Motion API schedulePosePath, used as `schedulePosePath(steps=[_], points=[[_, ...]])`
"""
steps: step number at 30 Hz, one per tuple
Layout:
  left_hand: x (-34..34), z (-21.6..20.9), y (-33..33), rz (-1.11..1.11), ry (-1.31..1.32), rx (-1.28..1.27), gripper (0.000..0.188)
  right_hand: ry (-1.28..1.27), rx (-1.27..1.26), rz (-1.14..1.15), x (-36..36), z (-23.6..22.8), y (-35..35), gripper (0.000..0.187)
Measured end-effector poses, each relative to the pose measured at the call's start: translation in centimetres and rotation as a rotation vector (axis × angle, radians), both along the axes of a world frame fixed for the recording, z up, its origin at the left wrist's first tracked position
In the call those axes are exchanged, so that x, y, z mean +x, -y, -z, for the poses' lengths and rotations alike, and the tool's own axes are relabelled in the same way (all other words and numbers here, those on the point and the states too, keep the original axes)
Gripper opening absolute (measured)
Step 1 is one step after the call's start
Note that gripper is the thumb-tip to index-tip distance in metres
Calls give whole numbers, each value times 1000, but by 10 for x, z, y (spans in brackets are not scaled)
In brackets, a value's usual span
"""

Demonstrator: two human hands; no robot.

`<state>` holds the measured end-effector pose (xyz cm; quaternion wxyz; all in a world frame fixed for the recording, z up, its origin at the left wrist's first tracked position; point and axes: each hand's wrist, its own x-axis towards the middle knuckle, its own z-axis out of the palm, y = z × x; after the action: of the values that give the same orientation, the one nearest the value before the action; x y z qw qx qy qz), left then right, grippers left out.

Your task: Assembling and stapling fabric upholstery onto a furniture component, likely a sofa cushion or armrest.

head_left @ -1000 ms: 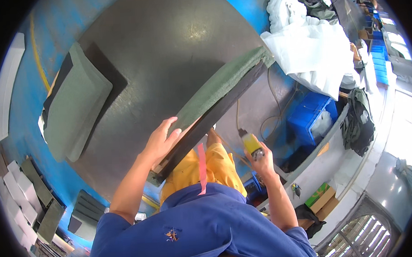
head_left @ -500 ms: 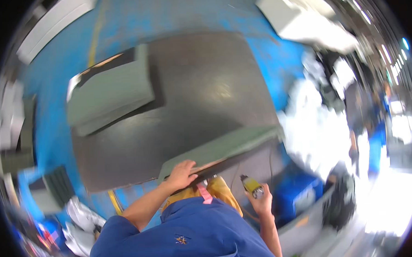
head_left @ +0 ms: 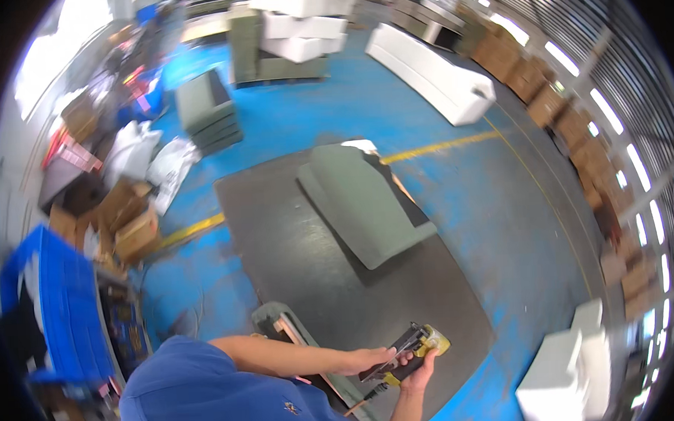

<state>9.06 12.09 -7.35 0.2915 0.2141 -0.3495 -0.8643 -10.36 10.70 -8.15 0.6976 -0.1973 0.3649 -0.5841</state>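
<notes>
A yellow and black staple gun (head_left: 435,340) is held over the near right part of the dark table (head_left: 271,243). My right hand (head_left: 421,370) is wrapped round its grip, with a hose fitting hanging below. My left hand (head_left: 375,358) closes on the long dark magazine side of the gun. Under my left arm, a grey-green covered piece (head_left: 270,313) with a bare wooden edge lies along the table's near side, partly hidden by my arm and shirt. Farther off on the table rests a larger grey-green covered panel (head_left: 359,202), touched by neither hand.
Open cardboard boxes (head_left: 135,227) and a blue bin (head_left: 66,297) stand at left. Stacked grey-green cushions (head_left: 208,111) sit on the blue floor beyond. White blocks (head_left: 299,24) are piled at the back; a long white piece (head_left: 429,71) and another white piece (head_left: 559,378) lie right.
My view has swung round toward the left side of the table. My left hand has left the near covered piece and now grips the staple gun together with my right hand.
</notes>
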Motion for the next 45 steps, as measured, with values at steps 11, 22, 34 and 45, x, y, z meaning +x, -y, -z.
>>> schedulePosePath(steps=[11,22,34,45], points=[[85,-38,-72,-617,-19,149,47,63,-75,-645,133,-1,49,66],[275,163,-377,-1504,429,418,43,14,157,-1056,287,19,18,61],[498,360,-773,-1558,1811,1674,41,-709,19,-888,378,-3,-86,57],[462,335,-750,-1829,1531,1696,35,-713,-28,-783,355,-9,-109,63]])
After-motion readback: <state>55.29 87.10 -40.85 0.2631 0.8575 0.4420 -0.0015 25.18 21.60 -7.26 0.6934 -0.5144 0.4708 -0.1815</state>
